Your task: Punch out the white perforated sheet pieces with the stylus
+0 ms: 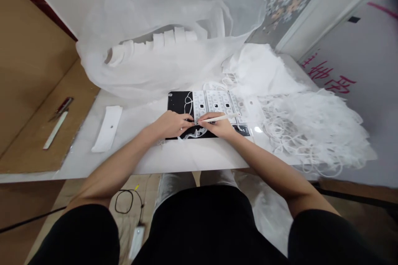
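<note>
While the right hand (pixel 221 126) grips a slim white tool (pixel 224 117) above a black board (pixel 177 105) on the white table (pixel 199 157), the left hand (pixel 173 124) lies over the board's left part, fingertips beside the right's; whether they pinch anything is unclear. White patterned panels (pixel 217 97) lie on the board.

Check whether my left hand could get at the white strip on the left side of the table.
Probably yes: nothing visible blocks the way from your left hand to the white strip, though that hand is over the black board now.
</note>
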Tool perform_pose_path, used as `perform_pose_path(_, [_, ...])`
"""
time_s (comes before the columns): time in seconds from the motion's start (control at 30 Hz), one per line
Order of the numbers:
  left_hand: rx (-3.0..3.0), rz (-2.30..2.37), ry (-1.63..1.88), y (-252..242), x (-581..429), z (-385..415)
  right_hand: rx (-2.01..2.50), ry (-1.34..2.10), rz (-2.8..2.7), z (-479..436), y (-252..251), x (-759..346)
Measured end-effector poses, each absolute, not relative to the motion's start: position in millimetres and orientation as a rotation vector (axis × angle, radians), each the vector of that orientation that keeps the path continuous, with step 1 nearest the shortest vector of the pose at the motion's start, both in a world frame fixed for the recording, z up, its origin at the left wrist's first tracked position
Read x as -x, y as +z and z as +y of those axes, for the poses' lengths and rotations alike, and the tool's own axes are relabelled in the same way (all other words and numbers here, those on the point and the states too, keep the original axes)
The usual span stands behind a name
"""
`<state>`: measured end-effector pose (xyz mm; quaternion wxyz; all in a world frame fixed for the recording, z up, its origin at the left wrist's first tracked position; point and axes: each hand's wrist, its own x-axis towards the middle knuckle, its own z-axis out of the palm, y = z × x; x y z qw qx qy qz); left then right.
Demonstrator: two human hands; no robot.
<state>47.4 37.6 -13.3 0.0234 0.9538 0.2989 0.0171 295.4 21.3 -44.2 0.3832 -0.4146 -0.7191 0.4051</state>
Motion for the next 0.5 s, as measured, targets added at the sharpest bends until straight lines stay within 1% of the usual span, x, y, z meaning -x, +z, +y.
perform_pose_path(0.27, [-2.978, 0.938, 0.033, -13.2, -47.5, 37.2, 1.049, 1.002, -1.879, 21.5, -46.6, -297.3])
perform_pose_path(0.5, [-2.919, 0.927, 0.062, -10.8, -52.1, 35.7, 1.023, 0.675, -2.13, 13.2, -45.4, -294.9])
